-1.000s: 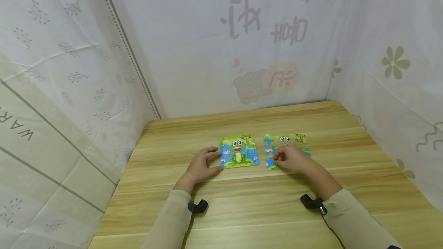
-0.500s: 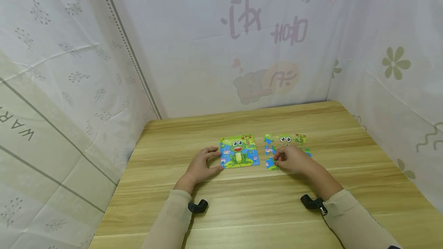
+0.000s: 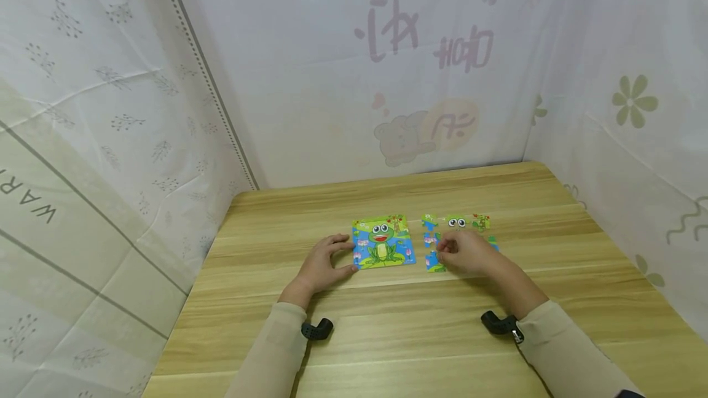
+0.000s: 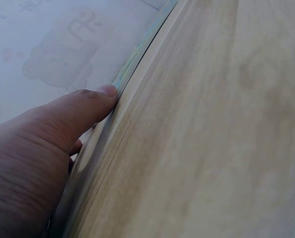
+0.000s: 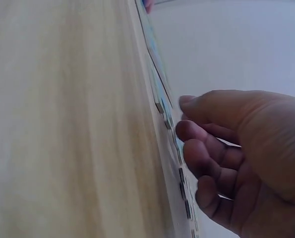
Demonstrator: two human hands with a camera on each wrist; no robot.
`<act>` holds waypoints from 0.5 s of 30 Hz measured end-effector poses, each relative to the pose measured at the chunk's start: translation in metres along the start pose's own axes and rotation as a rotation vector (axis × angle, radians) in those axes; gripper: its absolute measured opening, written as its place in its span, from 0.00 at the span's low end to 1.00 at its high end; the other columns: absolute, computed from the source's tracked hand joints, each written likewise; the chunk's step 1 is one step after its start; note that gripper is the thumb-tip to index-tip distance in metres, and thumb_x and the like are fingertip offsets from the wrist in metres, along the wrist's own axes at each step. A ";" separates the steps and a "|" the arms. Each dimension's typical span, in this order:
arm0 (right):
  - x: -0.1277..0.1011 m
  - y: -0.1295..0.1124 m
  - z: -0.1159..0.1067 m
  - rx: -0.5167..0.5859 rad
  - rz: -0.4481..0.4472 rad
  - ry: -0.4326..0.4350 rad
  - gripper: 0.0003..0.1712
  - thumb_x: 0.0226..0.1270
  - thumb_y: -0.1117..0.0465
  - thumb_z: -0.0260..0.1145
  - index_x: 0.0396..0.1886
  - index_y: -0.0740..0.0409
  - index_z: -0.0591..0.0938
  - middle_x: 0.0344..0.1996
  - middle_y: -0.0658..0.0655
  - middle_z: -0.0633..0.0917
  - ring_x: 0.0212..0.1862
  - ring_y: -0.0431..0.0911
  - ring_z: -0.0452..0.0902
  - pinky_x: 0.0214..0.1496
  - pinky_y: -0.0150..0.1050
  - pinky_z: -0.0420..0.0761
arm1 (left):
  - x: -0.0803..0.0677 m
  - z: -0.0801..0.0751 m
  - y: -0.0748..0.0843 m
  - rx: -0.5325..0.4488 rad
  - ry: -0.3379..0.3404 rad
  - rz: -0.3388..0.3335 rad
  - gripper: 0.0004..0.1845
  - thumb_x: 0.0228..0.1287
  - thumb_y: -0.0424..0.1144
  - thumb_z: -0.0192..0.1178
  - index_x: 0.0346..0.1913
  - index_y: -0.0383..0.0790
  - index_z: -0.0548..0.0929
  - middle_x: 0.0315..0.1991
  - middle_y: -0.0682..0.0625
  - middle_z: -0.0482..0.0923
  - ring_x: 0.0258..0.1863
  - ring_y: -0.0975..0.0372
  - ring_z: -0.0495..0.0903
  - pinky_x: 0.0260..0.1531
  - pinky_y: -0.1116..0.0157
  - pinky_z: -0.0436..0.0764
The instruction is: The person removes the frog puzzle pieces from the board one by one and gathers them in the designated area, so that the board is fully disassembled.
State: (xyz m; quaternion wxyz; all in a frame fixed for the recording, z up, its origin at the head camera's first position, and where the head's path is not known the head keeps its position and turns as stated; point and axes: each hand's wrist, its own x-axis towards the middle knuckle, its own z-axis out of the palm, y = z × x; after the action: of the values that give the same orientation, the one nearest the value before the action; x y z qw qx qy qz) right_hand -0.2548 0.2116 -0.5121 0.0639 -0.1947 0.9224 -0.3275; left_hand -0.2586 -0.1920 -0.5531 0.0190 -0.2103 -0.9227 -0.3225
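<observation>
A square frog picture board lies flat on the table. My left hand rests at its left side, fingers spread, with the thumb tip touching the lower left corner. In the left wrist view the thumb meets the board's thin edge. To the right, loose jigsaw puzzle pieces are laid out in rows with gaps between them. My right hand is over them with loosely curled fingers and hides the middle pieces. The right wrist view shows the thumb near the fingertips, and no piece shows between them.
The wooden table reaches back to a pale printed curtain, which also hangs along the left and right sides. A black wrist mount sits at the left cuff and another black mount at the right.
</observation>
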 end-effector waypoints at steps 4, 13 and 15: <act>0.005 -0.003 -0.002 -0.012 -0.012 0.021 0.02 0.69 0.59 0.74 0.39 0.50 0.88 0.31 0.44 0.84 0.34 0.41 0.78 0.36 0.37 0.82 | 0.001 -0.001 0.001 0.002 -0.005 0.002 0.30 0.62 0.57 0.74 0.66 0.54 0.83 0.74 0.56 0.69 0.77 0.53 0.63 0.74 0.46 0.66; 0.013 -0.012 -0.004 -0.007 0.005 -0.011 0.07 0.69 0.58 0.75 0.44 0.52 0.88 0.33 0.45 0.84 0.34 0.41 0.79 0.35 0.36 0.82 | 0.000 -0.001 0.003 0.001 -0.002 0.002 0.30 0.62 0.57 0.74 0.66 0.53 0.83 0.74 0.55 0.69 0.76 0.53 0.63 0.74 0.46 0.66; 0.015 -0.015 -0.004 -0.011 -0.005 -0.016 0.08 0.69 0.58 0.75 0.45 0.53 0.88 0.33 0.45 0.84 0.34 0.41 0.80 0.36 0.37 0.82 | -0.001 -0.001 0.003 0.000 0.001 0.006 0.30 0.62 0.56 0.74 0.66 0.53 0.83 0.74 0.55 0.69 0.76 0.52 0.63 0.74 0.46 0.67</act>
State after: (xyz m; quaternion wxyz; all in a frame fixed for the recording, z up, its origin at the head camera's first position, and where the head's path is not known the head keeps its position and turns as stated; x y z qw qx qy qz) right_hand -0.2652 0.1971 -0.4993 0.0694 -0.1998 0.9231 -0.3212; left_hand -0.2571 -0.1910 -0.5505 0.0206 -0.2130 -0.9220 -0.3226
